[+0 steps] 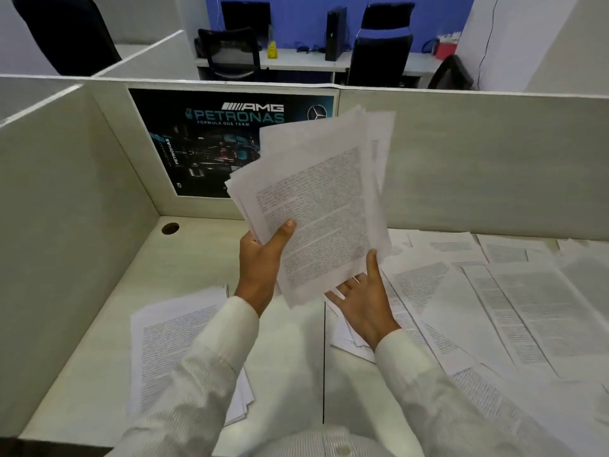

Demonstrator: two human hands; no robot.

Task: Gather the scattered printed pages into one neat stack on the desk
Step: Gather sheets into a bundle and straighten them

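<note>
Left hand (260, 265), right hand (365, 305), perhaps one sheaf (316, 206)

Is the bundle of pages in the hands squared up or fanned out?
Fanned out: the held bundle of white printed pages shows staggered edges at its top and left.

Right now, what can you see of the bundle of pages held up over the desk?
The bundle is a sheaf of white printed pages, dense black text on the front sheet, edges fanned and uneven. It is held up tilted, clear of the desk. The left hand grips its lower left edge, thumb on front; the right hand, open, touches its lower right corner.
</note>
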